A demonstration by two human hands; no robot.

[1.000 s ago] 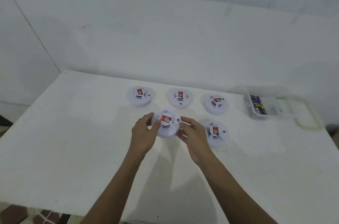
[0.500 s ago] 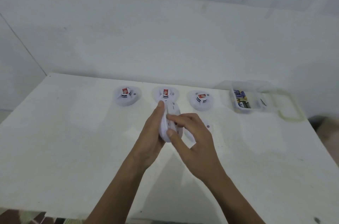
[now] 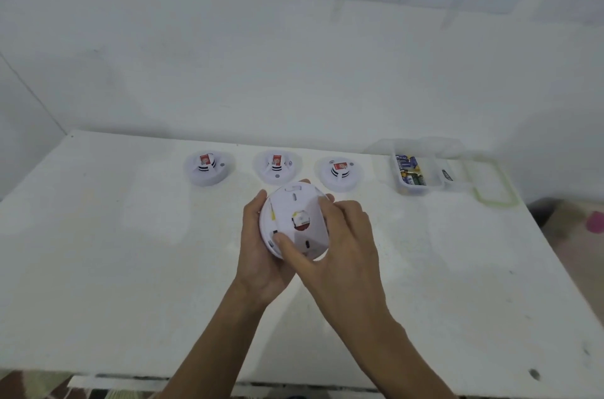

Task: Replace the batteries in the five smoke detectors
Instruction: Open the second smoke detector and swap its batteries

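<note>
Three detectors (image 3: 209, 168) on table (image 3: 98, 251); one upturned detector (image 3: 294, 222) grasped by left hand (image 3: 258, 255), right hand (image 3: 343, 245) fingers.

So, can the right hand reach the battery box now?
Probably yes: only bare table lies between the right hand and the box; nothing visible blocks it. But it grips the detector together with the left hand.
</note>
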